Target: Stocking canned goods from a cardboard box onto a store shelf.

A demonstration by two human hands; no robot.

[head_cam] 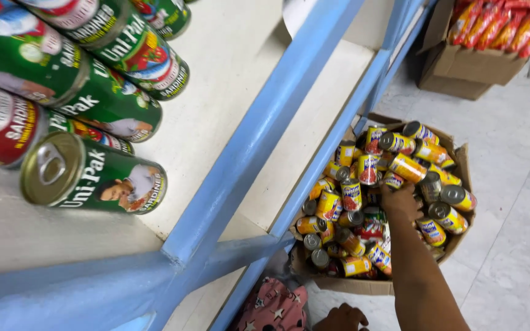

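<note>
Cans (pixel 394 178) crowding box (pixel 461 160), hand (pixel 402 201) among them

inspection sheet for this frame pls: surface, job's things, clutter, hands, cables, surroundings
surface: pale shelf boards on a blue frame; grey tiled floor below.
job's things: open cardboard box on the floor, heaped with yellow and red cans.
clutter: green cans and a red one lying on the shelf.
hands: right hand reaches into the box, on the cans, grip not visible; left hand low at the frame edge, state unclear.
cables: nothing seen.
surroundings: second box of red packets, top right.
</note>
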